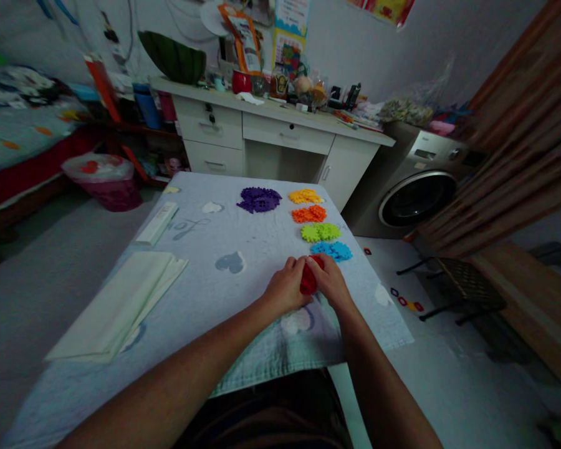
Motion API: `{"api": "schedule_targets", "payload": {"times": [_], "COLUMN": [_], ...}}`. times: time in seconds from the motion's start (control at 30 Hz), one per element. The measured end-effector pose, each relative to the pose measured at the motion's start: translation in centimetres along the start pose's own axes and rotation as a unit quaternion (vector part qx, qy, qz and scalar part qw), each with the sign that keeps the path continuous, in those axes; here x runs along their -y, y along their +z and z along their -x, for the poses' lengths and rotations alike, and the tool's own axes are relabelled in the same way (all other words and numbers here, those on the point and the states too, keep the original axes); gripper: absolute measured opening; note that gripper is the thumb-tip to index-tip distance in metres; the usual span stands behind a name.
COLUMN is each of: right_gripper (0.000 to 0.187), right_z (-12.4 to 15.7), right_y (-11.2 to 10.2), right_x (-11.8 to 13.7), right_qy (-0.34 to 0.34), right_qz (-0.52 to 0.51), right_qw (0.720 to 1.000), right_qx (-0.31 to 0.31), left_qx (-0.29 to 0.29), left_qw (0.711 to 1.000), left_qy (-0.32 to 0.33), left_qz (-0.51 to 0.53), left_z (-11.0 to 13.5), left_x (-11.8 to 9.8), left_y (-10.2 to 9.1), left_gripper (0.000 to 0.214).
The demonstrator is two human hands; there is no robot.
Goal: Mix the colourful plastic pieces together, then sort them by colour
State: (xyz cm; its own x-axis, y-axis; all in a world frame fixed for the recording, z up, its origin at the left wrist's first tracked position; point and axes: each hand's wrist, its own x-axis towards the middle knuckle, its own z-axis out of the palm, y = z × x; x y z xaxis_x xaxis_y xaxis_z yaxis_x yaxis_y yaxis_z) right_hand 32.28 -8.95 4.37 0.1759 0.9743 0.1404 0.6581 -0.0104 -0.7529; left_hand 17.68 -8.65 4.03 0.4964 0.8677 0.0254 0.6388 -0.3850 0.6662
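Observation:
Both of my hands meet over the right part of a cloth-covered table [201, 299]. My left hand [285, 288] and my right hand [330, 280] are closed around a bunch of red plastic pieces [308, 280] between them. Just beyond them lies a pile of blue pieces [333, 251]. Farther back in a row lie a green pile [320, 232], an orange pile [309, 214] and a yellow pile [305, 196]. A purple pile [258, 199] lies to the left of the yellow one.
Folded pale sheets [121, 302] and a long white box [158, 222] lie on the table's left side. Behind stand a white desk [280, 134] with clutter, a washing machine [414, 190] and a pink bin [103, 181]. Small coloured pieces [406, 301] lie on the floor at right.

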Motion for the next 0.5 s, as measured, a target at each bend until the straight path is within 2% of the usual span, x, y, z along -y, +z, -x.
{"api": "schedule_targets", "payload": {"times": [0.1, 0.23, 0.3, 0.43, 0.5], "right_gripper": [0.037, 0.032, 0.030, 0.030, 0.030], "right_z": [-1.2, -3.4, -4.8, -7.3, -8.3], "right_y": [0.6, 2.1, 3.3, 5.8, 6.2], "right_x": [1.4, 3.7, 4.8, 6.1, 6.3], "right_qy": [0.002, -0.003, -0.004, -0.022, -0.047], "right_qz": [-0.060, -0.098, -0.108, -0.150, -0.171], "right_qw": [0.998, 0.993, 0.991, 0.980, 0.974], "right_qx": [0.022, 0.059, 0.076, 0.129, 0.144], "left_qx": [-0.046, -0.141, -0.171, -0.187, -0.196], "left_qw": [0.996, 0.970, 0.960, 0.955, 0.958], "left_qy": [-0.016, 0.031, 0.024, -0.036, -0.063], "left_qz": [0.076, 0.198, 0.219, 0.227, 0.201], "left_z": [-0.3, -1.2, -1.8, -3.1, -3.5], "left_x": [0.6, 2.5, 3.9, 7.1, 8.5], "left_y": [-0.2, -1.0, -2.0, -4.9, -6.5], "left_gripper": [0.085, 0.085, 0.080, 0.091, 0.097]}}
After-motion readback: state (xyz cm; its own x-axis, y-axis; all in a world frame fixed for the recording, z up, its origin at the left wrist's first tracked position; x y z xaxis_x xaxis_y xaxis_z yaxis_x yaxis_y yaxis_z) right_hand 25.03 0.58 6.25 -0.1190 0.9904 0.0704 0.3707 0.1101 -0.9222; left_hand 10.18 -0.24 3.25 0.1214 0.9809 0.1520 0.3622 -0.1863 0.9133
